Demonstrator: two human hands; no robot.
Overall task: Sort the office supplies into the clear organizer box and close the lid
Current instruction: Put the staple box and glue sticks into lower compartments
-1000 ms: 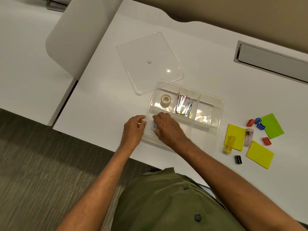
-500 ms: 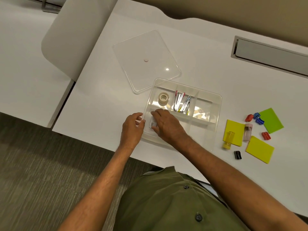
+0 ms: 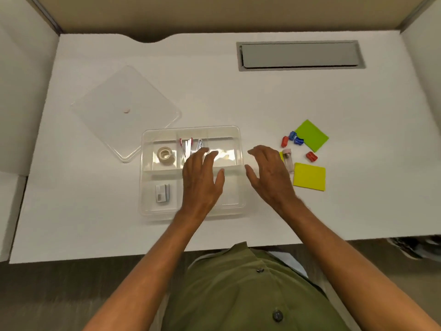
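Note:
The clear organizer box [image 3: 146, 206] sits mid-desk. It holds a tape roll [image 3: 165, 155] at back left, several pens [image 3: 187, 148] beside it, and a small white staple box [image 3: 162, 193] at front left. Its clear lid [image 3: 119, 108] lies flat to the back left. My left hand [image 3: 202, 180] hovers open over the box's middle. Just past the box's right edge my right hand [image 3: 269, 173] is spread open, empty. Right of it lie yellow notes [image 3: 309, 176], a green note [image 3: 312, 134], red and blue sharpeners [image 3: 293, 138] and a small clear vial [image 3: 288, 158].
A grey cable hatch [image 3: 300, 56] is set into the white desk [image 3: 95, 235] at the back right. Partition walls stand at left, right and back. A red sharpener [image 3: 311, 156] lies between the notes. The desk's front edge runs just before my green shirt.
Both hands left the box's front-left compartment and moved right; the staple box now lies there alone. The view swung round and now faces the desk squarely.

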